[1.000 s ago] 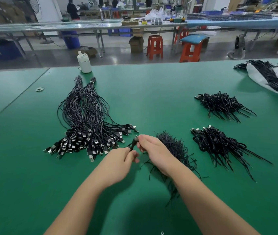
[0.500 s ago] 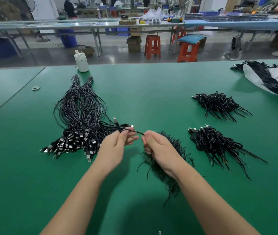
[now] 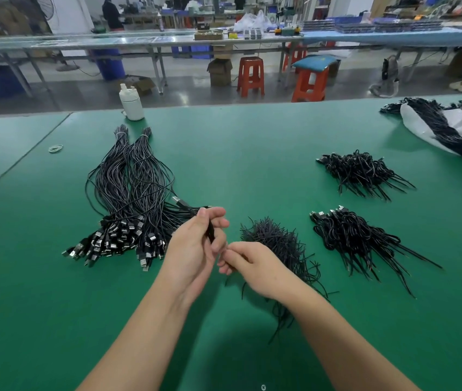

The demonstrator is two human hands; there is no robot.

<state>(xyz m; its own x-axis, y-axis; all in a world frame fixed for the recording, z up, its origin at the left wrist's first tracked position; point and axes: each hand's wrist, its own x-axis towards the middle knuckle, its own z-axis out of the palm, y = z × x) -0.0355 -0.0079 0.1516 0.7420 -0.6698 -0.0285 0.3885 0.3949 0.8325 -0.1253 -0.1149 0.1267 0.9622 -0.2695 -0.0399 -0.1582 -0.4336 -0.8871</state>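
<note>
The left hand (image 3: 193, 249) grips a black cable (image 3: 210, 232) near the middle of the green table (image 3: 252, 165), its plug poking out far-left. The right hand (image 3: 255, 266) curls its fingers by the cable's near end; its own fingers hide what it pinches, so I cannot tell. It partly covers a pile of short wires (image 3: 277, 241).

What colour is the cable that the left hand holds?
The cable is black, its plug silver; the head view shows it best.

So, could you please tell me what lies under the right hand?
A pile of short black wire ties on the green table. The right hand and forearm cover its near part.
</note>
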